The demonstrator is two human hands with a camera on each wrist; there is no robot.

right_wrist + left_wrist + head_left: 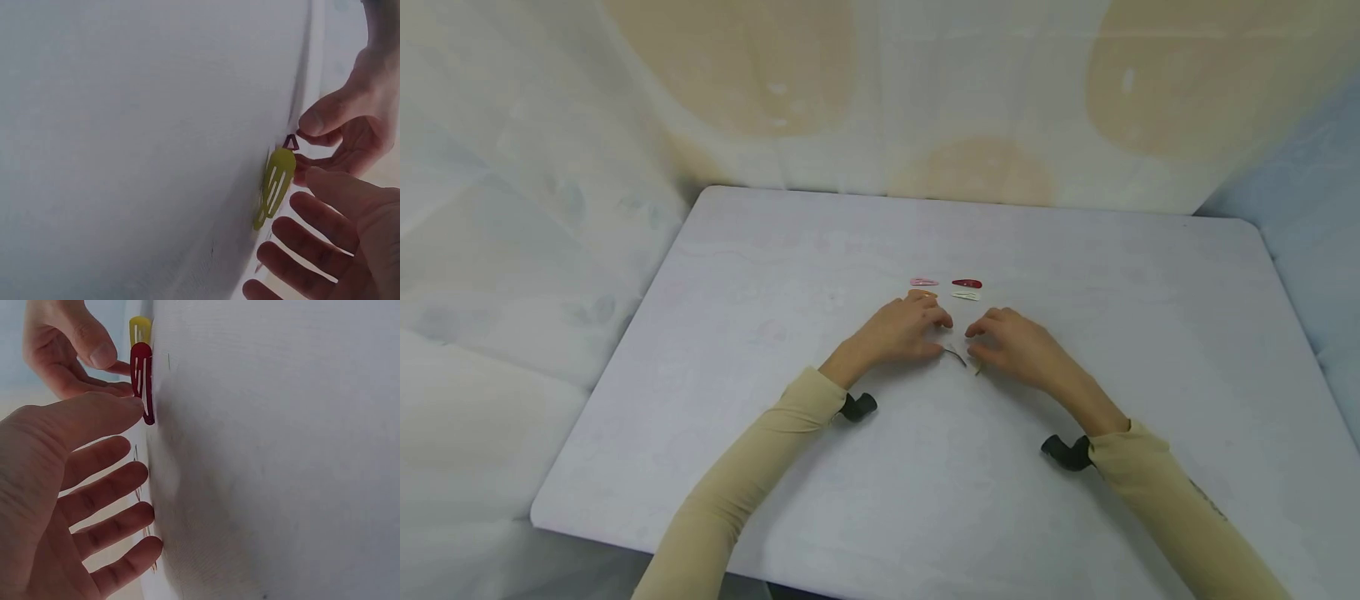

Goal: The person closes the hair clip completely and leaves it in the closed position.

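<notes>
L hand (898, 329) & R hand (1011, 342) rest on table (775, 275), fingers loosely spread, holding nothing. Red clip (143, 381) + yellow clip (275, 184) lie just beside fingertips, between hands.

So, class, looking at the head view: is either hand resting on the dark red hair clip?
No: the dark red hair clip lies on the table beyond both the left hand and the right hand, untouched.

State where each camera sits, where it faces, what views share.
Head: above, facing down onto the white table; both sleeved arms, left hand, right hand.
Left wrist: behind the left hand, facing the dark red snap hair clip; both hands.
Right wrist: behind the right hand, facing the yellow snap hair clip; both hands.
Wrist views share the yellow clip.
</notes>
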